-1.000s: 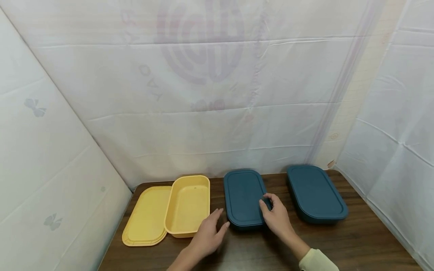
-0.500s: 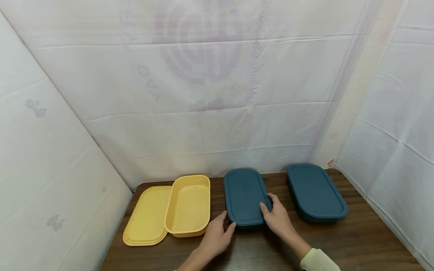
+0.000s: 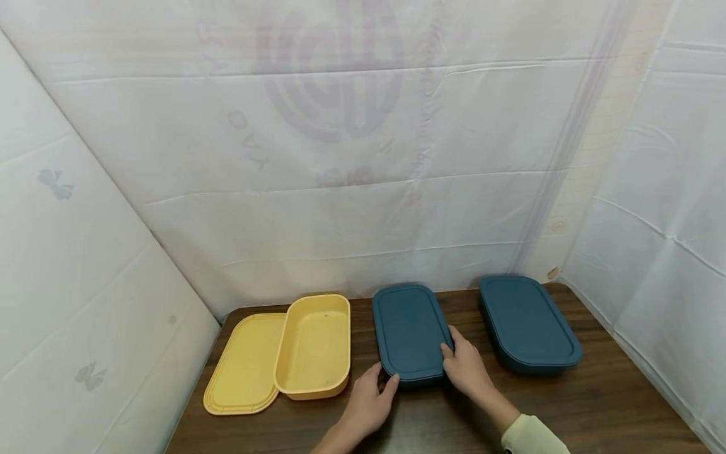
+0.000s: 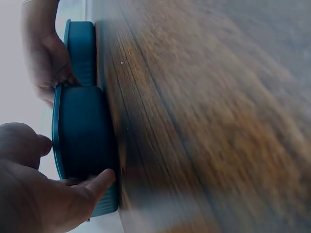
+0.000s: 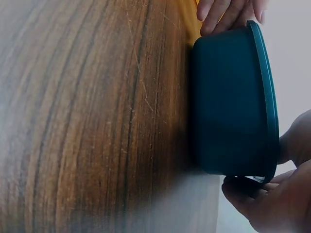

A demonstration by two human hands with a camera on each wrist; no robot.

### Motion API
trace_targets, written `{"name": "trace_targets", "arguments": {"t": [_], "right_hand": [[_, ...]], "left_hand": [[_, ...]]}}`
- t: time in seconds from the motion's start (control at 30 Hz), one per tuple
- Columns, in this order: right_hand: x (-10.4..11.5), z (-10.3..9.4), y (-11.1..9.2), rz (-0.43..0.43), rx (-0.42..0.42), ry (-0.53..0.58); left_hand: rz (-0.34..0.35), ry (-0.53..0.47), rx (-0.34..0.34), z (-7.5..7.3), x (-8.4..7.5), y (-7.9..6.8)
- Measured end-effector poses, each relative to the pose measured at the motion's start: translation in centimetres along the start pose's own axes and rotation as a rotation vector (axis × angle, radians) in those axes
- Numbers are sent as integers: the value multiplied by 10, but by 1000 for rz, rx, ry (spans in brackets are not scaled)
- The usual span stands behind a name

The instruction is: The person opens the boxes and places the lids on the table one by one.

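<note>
A lidded dark blue lunch box (image 3: 409, 331) lies flat on the table between my two hands. My left hand (image 3: 370, 398) is at its near left corner, fingers along the left side and thumb by the lid's rim; the left wrist view shows a fingertip (image 4: 104, 180) against the box wall. My right hand (image 3: 469, 366) grips the right side, its thumb at the lid edge and its fingers down the side. In the right wrist view the lid (image 5: 266, 92) sits on the box. Parts of both hands' fingers are hidden behind the box.
Left of the blue box stands an uncovered yellow lunch box (image 3: 315, 343), overlapping a yellow lid (image 3: 245, 362) that lies flat. A second lidded blue box (image 3: 530, 321) stands at the right. White sheets (image 3: 340, 221) hang behind and beside the wooden table (image 3: 601, 410).
My left hand has moved right, from beside the yellow box to the blue box's near left corner. My right hand stays at the right side, its thumb shifted slightly toward the edge.
</note>
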State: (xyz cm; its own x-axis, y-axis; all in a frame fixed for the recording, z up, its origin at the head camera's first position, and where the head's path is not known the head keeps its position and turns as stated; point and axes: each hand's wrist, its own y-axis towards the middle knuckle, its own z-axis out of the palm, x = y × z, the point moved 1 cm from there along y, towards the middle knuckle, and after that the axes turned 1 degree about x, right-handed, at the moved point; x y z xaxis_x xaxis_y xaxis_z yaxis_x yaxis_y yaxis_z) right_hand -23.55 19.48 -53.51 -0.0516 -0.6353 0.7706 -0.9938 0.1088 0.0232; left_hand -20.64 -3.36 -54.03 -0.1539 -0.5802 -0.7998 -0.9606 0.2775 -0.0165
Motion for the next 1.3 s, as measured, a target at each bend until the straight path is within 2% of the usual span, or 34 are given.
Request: {"name": "trace_targets", "arguments": {"t": [0.2, 0.5, 0.8, 1.0, 1.3], "right_hand": [[-3, -1, 1, 15, 10, -3], [-4, 1, 1, 14, 6, -5], [-1, -1, 1, 1, 10, -43], [-1, -3, 0, -8, 17, -21], [-1, -3, 0, -3, 36, -19]], "left_hand": [[20, -47, -30, 2, -4, 3], [-52, -69, -80, 7, -3, 11], [-89, -124, -65, 3, -6, 15], [-110, -170, -52, 4, -7, 15], [-115, -204, -74, 7, -7, 14]]}}
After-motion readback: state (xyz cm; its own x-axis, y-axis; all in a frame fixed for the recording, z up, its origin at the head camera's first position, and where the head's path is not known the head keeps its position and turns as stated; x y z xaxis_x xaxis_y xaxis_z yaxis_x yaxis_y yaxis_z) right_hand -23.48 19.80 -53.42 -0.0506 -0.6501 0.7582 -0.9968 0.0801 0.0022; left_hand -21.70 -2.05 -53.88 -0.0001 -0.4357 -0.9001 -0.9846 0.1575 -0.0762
